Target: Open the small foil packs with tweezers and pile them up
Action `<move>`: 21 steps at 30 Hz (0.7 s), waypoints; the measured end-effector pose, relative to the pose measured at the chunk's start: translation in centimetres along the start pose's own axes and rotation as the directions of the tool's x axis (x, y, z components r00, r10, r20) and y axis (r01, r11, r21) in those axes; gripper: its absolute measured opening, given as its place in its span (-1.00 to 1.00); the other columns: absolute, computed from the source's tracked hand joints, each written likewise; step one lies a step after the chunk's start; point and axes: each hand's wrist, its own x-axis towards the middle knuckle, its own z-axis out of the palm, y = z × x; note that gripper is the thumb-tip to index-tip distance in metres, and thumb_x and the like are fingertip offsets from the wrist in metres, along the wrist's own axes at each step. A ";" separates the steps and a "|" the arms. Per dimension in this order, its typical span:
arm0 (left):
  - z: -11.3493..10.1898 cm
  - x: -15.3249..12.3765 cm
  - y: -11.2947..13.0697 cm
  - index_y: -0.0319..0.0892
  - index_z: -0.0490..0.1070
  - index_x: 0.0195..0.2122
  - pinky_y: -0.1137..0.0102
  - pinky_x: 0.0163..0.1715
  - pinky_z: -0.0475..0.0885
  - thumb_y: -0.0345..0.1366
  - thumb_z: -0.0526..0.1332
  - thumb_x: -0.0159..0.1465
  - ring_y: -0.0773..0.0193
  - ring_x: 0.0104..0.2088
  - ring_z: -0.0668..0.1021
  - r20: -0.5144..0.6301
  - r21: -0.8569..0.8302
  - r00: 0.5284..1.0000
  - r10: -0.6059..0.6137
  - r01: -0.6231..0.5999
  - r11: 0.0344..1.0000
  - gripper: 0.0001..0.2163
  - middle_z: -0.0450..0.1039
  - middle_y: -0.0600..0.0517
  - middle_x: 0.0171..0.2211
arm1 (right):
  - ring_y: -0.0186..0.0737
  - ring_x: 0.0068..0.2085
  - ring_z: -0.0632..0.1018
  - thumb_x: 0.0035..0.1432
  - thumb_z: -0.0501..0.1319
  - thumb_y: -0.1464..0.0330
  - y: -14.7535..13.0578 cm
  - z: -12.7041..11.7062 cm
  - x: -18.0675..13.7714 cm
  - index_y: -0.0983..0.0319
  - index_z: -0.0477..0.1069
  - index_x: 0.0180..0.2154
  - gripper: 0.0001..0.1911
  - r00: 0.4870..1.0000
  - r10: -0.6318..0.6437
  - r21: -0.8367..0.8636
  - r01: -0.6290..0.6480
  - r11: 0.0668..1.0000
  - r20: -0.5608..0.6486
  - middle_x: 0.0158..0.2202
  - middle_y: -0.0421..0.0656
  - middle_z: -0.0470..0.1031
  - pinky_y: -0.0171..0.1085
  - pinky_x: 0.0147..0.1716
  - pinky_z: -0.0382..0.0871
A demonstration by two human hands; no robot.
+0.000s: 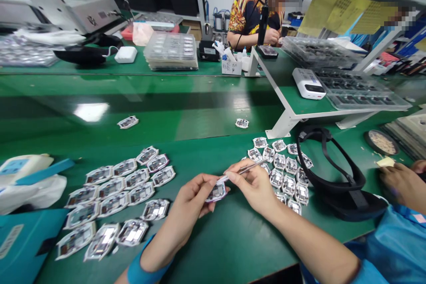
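My left hand (193, 199) grips a small watch-like case with a circuit board (216, 191) by its edge, its open inner side facing up. In my right hand (253, 182) is a pair of tweezers (244, 169), pinched between thumb and fingers. The tips reach the upper edge of the held case; whether they grasp a part is too small to tell. Left of my hands lie several similar white-rimmed cases (115, 202) in rough rows. Another cluster of cases (282, 171) sits beyond and to the right of my right hand.
Two single cases lie farther off, one left (128, 122), one centre (242, 123). A black headset with straps (346, 186) stands right of my right arm. Behind it is a white-legged raised shelf (282, 126). A co-worker's hand (402, 184) is at far right; another person (249, 17) sits opposite.
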 end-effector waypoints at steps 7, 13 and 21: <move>0.1 0.1 0.0 -0.20 0.41 -0.33 0.58 -0.59 0.21 0.04 0.29 0.05 0.48 -0.62 0.33 -0.010 -0.001 1.000 0.005 -0.005 1.000 -0.62 0.52 0.08 -0.50 | -0.28 -0.35 0.58 0.10 0.31 0.24 0.1 0.1 0.1 0.21 0.40 -0.35 -0.82 0.999 -0.035 0.025 0.036 0.999 -0.029 -0.35 -0.17 0.54 -0.29 -0.31 0.48; 0.2 0.1 0.2 -0.20 0.42 -0.33 0.57 -0.60 0.21 0.05 0.31 0.02 0.47 -0.61 0.34 -0.015 -0.018 1.000 0.005 -0.005 1.000 -0.60 0.50 0.09 -0.48 | -0.24 -0.36 0.61 0.10 0.31 0.25 0.2 0.1 -0.1 0.21 0.43 -0.37 -0.84 0.998 -0.065 0.011 0.065 0.998 -0.010 -0.36 -0.15 0.57 -0.28 -0.35 0.52; 0.0 0.1 0.0 -0.18 0.45 -0.36 0.59 -0.57 0.24 0.04 0.33 0.01 0.49 -0.60 0.35 -0.031 -0.026 0.999 0.009 -0.010 1.000 -0.63 0.37 0.19 -0.56 | -0.20 -0.31 0.62 0.13 0.30 0.36 -0.4 0.0 -0.3 0.22 0.46 -0.36 -0.94 0.986 -0.166 -0.106 0.169 0.980 0.031 -0.36 -0.12 0.58 -0.22 -0.28 0.53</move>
